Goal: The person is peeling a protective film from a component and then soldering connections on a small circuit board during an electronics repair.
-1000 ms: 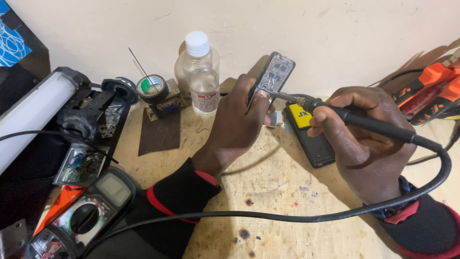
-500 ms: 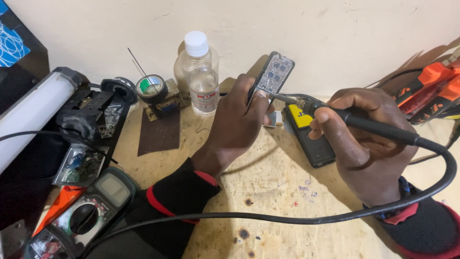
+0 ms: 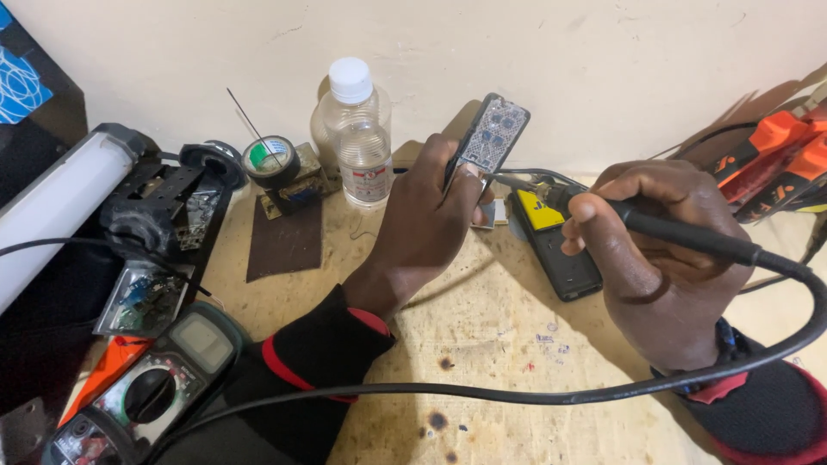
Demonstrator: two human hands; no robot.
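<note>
A small circuit board (image 3: 491,138) with a patterned blue-grey face stands almost upright near the back edge of the counter (image 3: 517,344), its long axis running up and slightly to the right. The left hand (image 3: 426,220) is closed around its lower end, fingers wrapped on the near side, so the upper half of the board rises clear above them. The right hand (image 3: 659,258) lies to the right of the board and is clenched around the black handle of a soldering iron (image 3: 655,228), which lies nearly level and points left. Its metal tip reaches the board's lower right edge, just above the left fingertips; whether it actually touches cannot be told. The left hand is therefore the one on the board, the right hand near it but apart.

The iron's thick black cable (image 3: 534,396) loops back from the right hand and sweeps along the front of the counter. Below the tip a dark phone-like device (image 3: 560,250) with a yellow patch lies flat. Behind the left hand stands a clear plastic bottle (image 3: 357,142) with a white cap, holding clear liquid. To its left sit a roll of tape (image 3: 269,159), a brown flat plate (image 3: 284,245), and, at the front left corner, a multimeter (image 3: 146,392).
</note>
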